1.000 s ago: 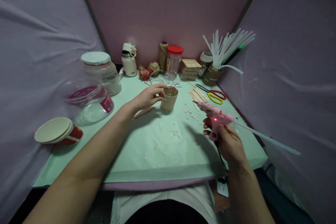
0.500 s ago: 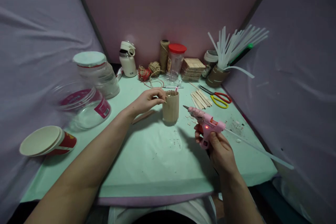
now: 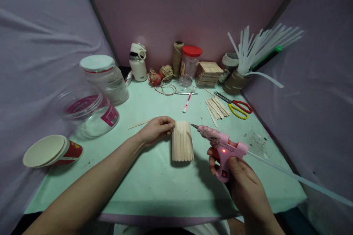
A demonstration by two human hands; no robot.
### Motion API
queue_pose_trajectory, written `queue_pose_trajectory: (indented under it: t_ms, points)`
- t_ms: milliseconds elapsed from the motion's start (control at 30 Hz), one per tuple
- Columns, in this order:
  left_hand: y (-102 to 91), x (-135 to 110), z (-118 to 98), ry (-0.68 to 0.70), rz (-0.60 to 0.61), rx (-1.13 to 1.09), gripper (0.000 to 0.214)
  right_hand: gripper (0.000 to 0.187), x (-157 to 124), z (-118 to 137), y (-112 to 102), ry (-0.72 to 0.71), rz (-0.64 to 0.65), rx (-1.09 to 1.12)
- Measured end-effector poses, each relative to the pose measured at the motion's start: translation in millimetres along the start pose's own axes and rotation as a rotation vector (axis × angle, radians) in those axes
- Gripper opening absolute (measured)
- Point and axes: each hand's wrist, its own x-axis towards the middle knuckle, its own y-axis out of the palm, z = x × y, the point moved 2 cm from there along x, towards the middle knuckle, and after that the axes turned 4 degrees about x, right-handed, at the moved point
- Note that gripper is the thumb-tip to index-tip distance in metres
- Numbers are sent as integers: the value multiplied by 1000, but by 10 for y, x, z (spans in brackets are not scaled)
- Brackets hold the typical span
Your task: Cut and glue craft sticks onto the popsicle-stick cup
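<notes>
My left hand has its fingers closed at the upper left edge of a cylinder covered in wooden craft sticks. The rounded stick ends point toward me, and I cannot tell whether the cylinder lies on its side or is tilted. My right hand is wrapped round the handle of a pink hot glue gun with a lit red light. Its nozzle points left, just beside the cylinder's top right edge. A long glue stick trails from the gun's back.
Loose craft sticks and scissors lie to the right, with a pink-and-white tool behind the cylinder. A stick stack, twine, and a pot of glue sticks line the back. Plastic jars and paper cups stand left.
The stick-covered cylinder, upright before with its open rim up, has been tipped over and brought closer to me by my left hand. The glue gun has come lower, its nozzle nearer the cylinder.
</notes>
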Motion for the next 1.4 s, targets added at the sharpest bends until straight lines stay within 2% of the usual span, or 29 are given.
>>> queue_pose_trajectory:
  t_ms: [200,367,700,1133,1400]
  points:
    - [14,-34,17,-24,-25,-22,27,39,-25,-75,-57,81,-44,-184]
    - [44,-47,-14,-1,-27,15,28,40,-36,-108,-87,63,-53,-350]
    - [50,-59,-54,92,-12,121,24,46,-75,-62,-55,58,-78,-419]
    - [61,-66,-65,108,4,149,24,49,-85,-30,-15,35,-98,-477]
    - [55,-61,-55,104,13,144,20,46,-90,-58,-66,50,-59,-474]
